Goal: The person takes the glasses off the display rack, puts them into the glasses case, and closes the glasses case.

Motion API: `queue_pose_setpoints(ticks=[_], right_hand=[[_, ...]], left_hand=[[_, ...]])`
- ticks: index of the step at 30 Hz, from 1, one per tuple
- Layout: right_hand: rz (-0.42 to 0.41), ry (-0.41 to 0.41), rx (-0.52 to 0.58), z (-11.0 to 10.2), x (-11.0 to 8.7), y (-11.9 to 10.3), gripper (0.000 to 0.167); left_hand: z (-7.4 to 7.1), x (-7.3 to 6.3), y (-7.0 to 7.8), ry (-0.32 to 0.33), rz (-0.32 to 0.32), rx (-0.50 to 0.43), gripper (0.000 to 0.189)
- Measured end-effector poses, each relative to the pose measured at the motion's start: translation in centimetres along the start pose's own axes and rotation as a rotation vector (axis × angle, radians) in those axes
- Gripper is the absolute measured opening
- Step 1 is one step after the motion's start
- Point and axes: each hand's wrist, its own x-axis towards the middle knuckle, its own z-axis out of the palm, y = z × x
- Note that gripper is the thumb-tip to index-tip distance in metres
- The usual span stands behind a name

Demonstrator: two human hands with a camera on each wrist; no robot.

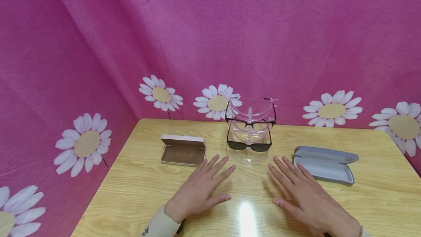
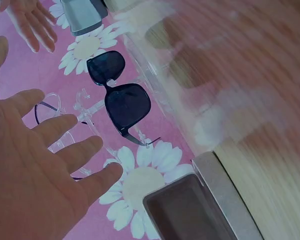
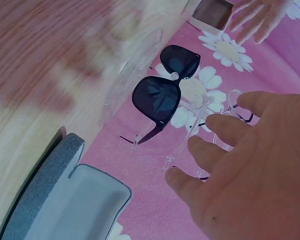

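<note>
Both hands hold nothing, their fingers spread over the wooden table. My left hand [image 1: 202,189] is nearest to an open pinkish case [image 1: 184,154] with a brown inside. My right hand [image 1: 304,196] reaches close to an open grey case [image 1: 323,165] with a pale lining. Between and beyond the hands stands a clear display stand [image 1: 249,114]. Dark-framed eyeglasses [image 1: 250,124] sit on its upper tier, and black sunglasses [image 1: 249,146] on a lower one. In the left wrist view the sunglasses [image 2: 127,105] show past the fingertips; the right wrist view shows them [image 3: 157,97] too.
The light wooden table [image 1: 128,193] has rounded far corners. A magenta cloth [image 1: 263,39] with large white daisies hangs behind it and along the left side. Bright glare [image 1: 247,218] lies on the tabletop between the hands.
</note>
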Motion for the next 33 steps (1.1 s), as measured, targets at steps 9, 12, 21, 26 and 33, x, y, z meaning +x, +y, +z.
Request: queue_pose_setpoints(ticks=[9,12,21,26,33], right_hand=[[0.000,0.012,0.039,-0.6,0.7,-0.1,0.083],[0.043,-0.009,0.055,-0.8,1.1,-0.1,0.084],[0.146,0.018,0.120,-1.4,2.4,-0.1,0.073],[0.195,0.024,0.137,-1.8,3.1,0.2,0.074],[0.272,0.017,0.208,-2.6,4.0,0.7,0.074]], left_hand=[[-0.9,0.2,-0.1,0.015,-0.008,-0.063,0.075],[-1.1,0.5,-0.4,0.037,-0.011,-0.094,0.075],[-1.8,1.0,-1.1,0.094,-0.045,-0.147,0.076],[-2.2,1.2,-1.4,0.139,-0.066,-0.171,0.074],[-3.0,1.8,-2.0,0.214,-0.092,-0.205,0.073]])
